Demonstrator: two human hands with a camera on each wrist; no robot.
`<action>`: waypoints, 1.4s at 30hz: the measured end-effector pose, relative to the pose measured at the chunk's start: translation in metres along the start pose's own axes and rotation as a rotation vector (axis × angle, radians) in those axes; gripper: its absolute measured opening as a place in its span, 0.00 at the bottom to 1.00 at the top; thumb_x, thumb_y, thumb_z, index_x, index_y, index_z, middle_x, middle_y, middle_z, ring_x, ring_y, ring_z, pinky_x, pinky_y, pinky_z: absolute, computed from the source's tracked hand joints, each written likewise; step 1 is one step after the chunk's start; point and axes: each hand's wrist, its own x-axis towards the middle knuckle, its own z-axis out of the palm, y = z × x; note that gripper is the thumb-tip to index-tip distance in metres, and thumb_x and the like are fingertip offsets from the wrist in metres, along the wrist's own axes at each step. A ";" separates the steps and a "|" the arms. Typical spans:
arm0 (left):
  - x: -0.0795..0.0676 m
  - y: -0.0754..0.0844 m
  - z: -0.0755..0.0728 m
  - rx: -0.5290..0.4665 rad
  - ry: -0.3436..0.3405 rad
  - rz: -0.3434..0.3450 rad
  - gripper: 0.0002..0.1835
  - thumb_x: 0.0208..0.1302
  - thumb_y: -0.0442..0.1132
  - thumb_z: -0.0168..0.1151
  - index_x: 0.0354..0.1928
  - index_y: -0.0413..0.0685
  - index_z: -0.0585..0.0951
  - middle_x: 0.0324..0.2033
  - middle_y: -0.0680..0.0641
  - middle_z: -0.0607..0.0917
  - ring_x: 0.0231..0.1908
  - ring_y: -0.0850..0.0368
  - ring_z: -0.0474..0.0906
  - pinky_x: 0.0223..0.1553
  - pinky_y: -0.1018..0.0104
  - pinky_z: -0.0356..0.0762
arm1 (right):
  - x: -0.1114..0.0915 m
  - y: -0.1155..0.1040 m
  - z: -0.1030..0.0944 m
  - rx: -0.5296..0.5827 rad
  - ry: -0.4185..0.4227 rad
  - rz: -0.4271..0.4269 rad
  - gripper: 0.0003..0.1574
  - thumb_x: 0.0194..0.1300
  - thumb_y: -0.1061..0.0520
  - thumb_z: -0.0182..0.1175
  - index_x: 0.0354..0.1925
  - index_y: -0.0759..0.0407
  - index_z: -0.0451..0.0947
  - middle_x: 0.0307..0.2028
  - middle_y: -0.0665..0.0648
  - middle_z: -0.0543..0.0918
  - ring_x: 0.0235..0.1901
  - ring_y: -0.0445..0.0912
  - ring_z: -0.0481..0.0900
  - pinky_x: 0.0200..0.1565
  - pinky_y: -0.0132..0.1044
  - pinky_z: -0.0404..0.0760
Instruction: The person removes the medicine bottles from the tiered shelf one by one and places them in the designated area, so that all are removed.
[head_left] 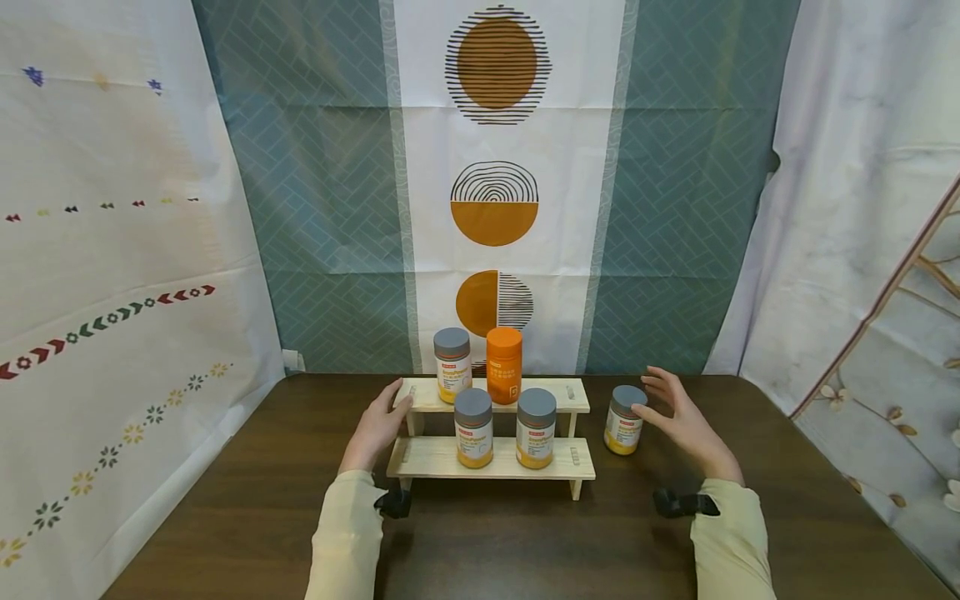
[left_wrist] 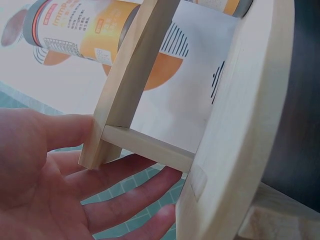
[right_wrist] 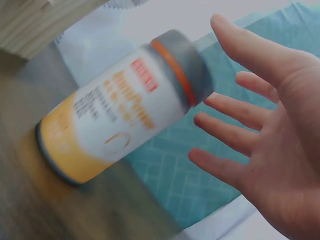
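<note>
A two-tier wooden display rack [head_left: 435, 469] stands on the table. At its left end my left hand [head_left: 377, 429] holds the upper board, the thumb on the near side and the fingers reaching behind it, as the left wrist view shows. To the right of the rack a grey-capped supplement bottle [head_left: 622, 429] with a white and yellow label stands upright on the table. My right hand [head_left: 692, 427] is just right of that bottle, fingers spread and thumb apart. In the right wrist view a gap shows between the fingers and the bottle's cap [right_wrist: 192, 70].
On the upper tier stand a grey-capped bottle [head_left: 453, 367] and an orange bottle [head_left: 504, 367]. Two more grey-capped bottles, one left [head_left: 474, 429] and one right [head_left: 536, 429], stand on the lower tier. A patterned cloth [head_left: 322, 208] hangs behind the dark table [head_left: 495, 550].
</note>
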 end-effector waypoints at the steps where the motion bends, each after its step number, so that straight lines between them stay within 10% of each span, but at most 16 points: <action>1: 0.000 0.000 0.000 -0.002 0.000 0.000 0.31 0.76 0.46 0.44 0.76 0.45 0.53 0.72 0.33 0.59 0.66 0.34 0.65 0.66 0.38 0.62 | 0.000 -0.003 -0.001 -0.015 0.011 -0.012 0.49 0.70 0.50 0.58 0.75 0.59 0.41 0.72 0.72 0.54 0.71 0.70 0.50 0.65 0.69 0.57; 24: -0.002 0.001 -0.003 -0.010 -0.002 0.000 0.31 0.76 0.46 0.44 0.76 0.44 0.53 0.72 0.33 0.60 0.65 0.35 0.67 0.66 0.39 0.63 | 0.009 -0.047 0.018 -0.225 0.177 -0.168 0.24 0.72 0.54 0.55 0.62 0.61 0.69 0.57 0.67 0.79 0.59 0.61 0.75 0.62 0.58 0.68; 42: -0.001 0.001 -0.002 -0.025 -0.012 0.004 0.31 0.77 0.45 0.45 0.76 0.43 0.53 0.71 0.32 0.60 0.62 0.36 0.70 0.63 0.41 0.68 | 0.019 -0.079 0.043 -0.094 0.189 -0.140 0.22 0.74 0.48 0.52 0.60 0.55 0.72 0.55 0.60 0.82 0.56 0.54 0.78 0.58 0.43 0.77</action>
